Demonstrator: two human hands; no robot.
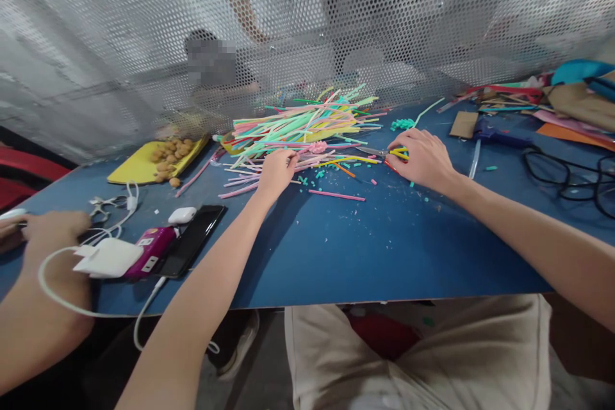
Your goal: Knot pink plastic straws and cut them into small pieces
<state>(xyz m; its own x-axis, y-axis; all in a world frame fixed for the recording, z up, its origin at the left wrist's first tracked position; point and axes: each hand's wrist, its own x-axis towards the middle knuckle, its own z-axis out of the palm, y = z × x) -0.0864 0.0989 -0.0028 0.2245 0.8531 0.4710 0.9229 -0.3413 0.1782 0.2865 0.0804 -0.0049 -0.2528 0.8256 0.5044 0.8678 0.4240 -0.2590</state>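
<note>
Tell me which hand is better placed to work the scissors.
Probably right: the right hand already holds the scissors by their yellow handles, while the left hand pinches straws at the pile's edge.

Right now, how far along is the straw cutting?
Some is done: small cut bits lie scattered on the blue table. The left hand grips pink straws; the right hand holds scissors. A large pile of long straws looks uncut.

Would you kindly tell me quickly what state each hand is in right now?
Left hand: closed, pinching pink straws at the edge of the pile.
Right hand: closed around the scissors, blades pointing left.
</note>
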